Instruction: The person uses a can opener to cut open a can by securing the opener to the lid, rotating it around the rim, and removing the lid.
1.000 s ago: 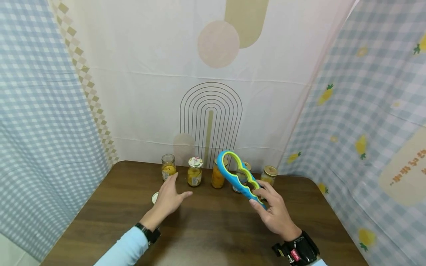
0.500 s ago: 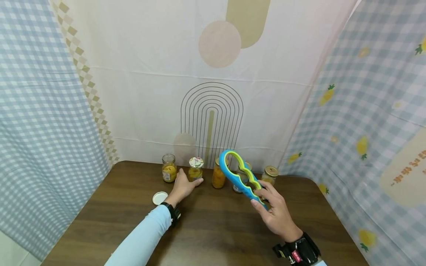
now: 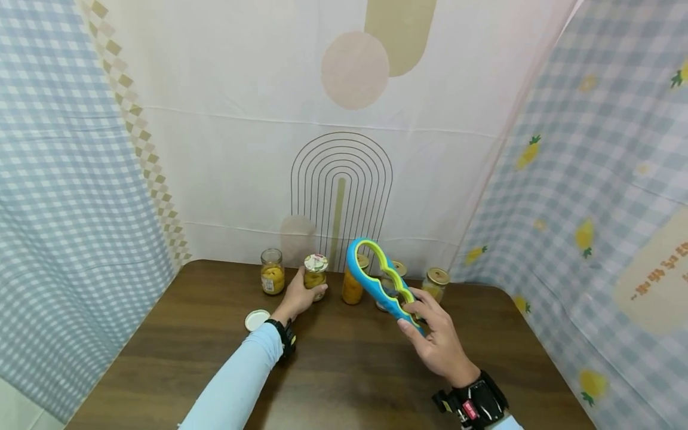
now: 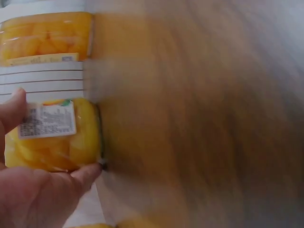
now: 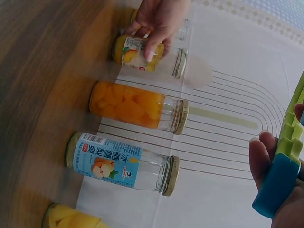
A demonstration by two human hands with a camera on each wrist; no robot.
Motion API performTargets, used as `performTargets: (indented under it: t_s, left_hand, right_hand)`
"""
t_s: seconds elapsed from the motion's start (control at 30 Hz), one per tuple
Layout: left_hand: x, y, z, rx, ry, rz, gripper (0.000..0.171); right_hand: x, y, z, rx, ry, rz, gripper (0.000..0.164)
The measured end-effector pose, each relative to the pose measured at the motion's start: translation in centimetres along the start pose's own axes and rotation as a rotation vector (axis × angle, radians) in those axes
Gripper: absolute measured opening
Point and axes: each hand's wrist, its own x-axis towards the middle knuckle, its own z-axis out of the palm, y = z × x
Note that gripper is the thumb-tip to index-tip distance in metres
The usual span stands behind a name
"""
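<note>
My left hand (image 3: pixel 298 298) grips a glass jar of yellow fruit (image 3: pixel 315 279) with a patterned white lid. In the left wrist view the thumb and fingers wrap round the jar's sides, beside its printed label (image 4: pixel 47 119). My right hand (image 3: pixel 441 343) holds a blue and green jar opener (image 3: pixel 377 291) by its handle end, its scalloped loop raised above the table and overlapping jars behind. To the left of the held jar stands a lidless jar of yellow fruit (image 3: pixel 272 278). A loose white lid (image 3: pixel 257 320) lies on the table near my left wrist.
A tall jar of orange fruit (image 5: pixel 128 104) stands right of the held jar. Beyond it come a gold-lidded jar with a blue label (image 5: pixel 107 161) and another gold-lidded jar (image 3: pixel 436 278). A printed cloth (image 3: pixel 242 179) hangs behind the brown wooden table (image 3: pixel 344 382).
My left hand has moved right from near the lidless jar and taken hold of the jar with the patterned lid. The jar opener in my right hand has shifted slightly left.
</note>
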Motion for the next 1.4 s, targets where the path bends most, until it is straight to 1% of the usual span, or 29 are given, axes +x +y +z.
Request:
performTargets:
  t_s: [0.13, 0.3, 0.43, 0.6, 0.67, 0.77, 0.87, 0.97, 1.07, 1.2, 1.4]
  left_hand:
    - [-0.2, -0.2, -0.3, 0.036, -0.017, 0.009, 0.072]
    - [-0.3, -0.4, -0.4, 0.046, -0.031, 0.019, 0.074]
    - [-0.2, -0.5, -0.3, 0.044, -0.03, 0.035, 0.072]
    - [0.2, -0.5, -0.3, 0.064, -0.038, 0.061, 0.073]
    - [0.3, -0.5, -0.3, 0.066, -0.039, 0.058, 0.075]
    - [0.2, -0.6, -0.3, 0.054, -0.034, 0.049, 0.078]
    - [0.1, -0.7, -0.2, 0.031, -0.027, 0.046, 0.077]
    - [-0.1, -0.8, -0.2, 0.013, -0.021, 0.056, 0.071]
    - [-0.3, -0.8, -0.3, -0.019, -0.016, 0.071, 0.07]
    - [-0.7, -0.9, -0.8, -0.047, -0.015, 0.087, 0.073]
    - [-2.0, -0.7, -1.6, -0.076, -0.033, 0.07, 0.077]
  right_hand:
    - [0.1, 0.0, -0.1, 0.001, 0.007, -0.013, 0.024]
    - [-0.1, 0.2, -0.4, -0.004, 0.007, 0.006, 0.023]
    - [-0.3, 0.3, -0.5, -0.008, 0.004, 0.01, 0.023]
    - [-0.7, 0.5, -0.5, -0.006, 0.036, -0.012, 0.026]
    - [-0.8, 0.5, -0.6, -0.001, 0.049, -0.022, 0.028]
    - [-0.9, 0.6, -0.6, 0.008, 0.064, -0.04, 0.031]
    - [-0.9, 0.6, -0.6, 0.018, 0.066, -0.049, 0.032]
    - [-0.9, 0.7, -0.7, 0.019, 0.052, -0.037, 0.03]
    - [-1.0, 0.8, -0.8, 0.016, 0.032, -0.014, 0.027]
    - [-1.0, 0.9, -1.0, 0.006, 0.016, 0.0, 0.025]
    - [-0.7, 0.6, -1.4, 0.001, 0.013, -0.011, 0.025]
